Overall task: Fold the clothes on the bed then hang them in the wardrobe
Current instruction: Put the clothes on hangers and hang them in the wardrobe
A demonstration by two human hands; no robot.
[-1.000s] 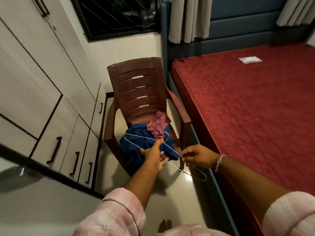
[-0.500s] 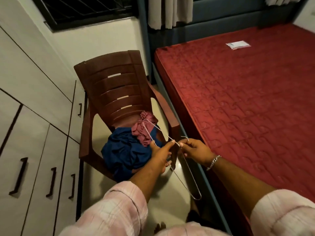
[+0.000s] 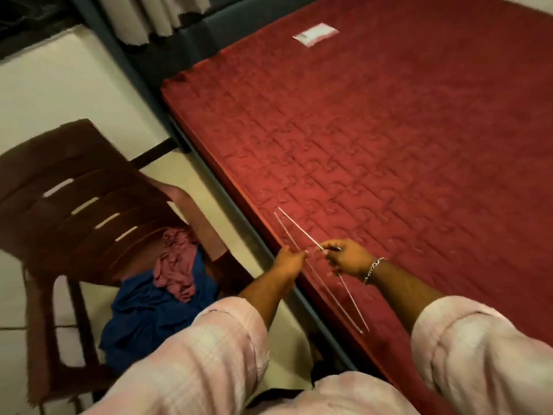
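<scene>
Hangers (image 3: 321,272) now swung from over chair (image 3: 74,211) to over mattress (image 3: 389,145) edge — left hand (image 3: 288,260) and right hand (image 3: 344,259) each pinch wire. Clothes (image 3: 161,298) sit unfolded on chair — hanging not begun.

No readable text anywhere; the white label (image 3: 315,33) on the red mattress (image 3: 389,145) is too blurred.
</scene>
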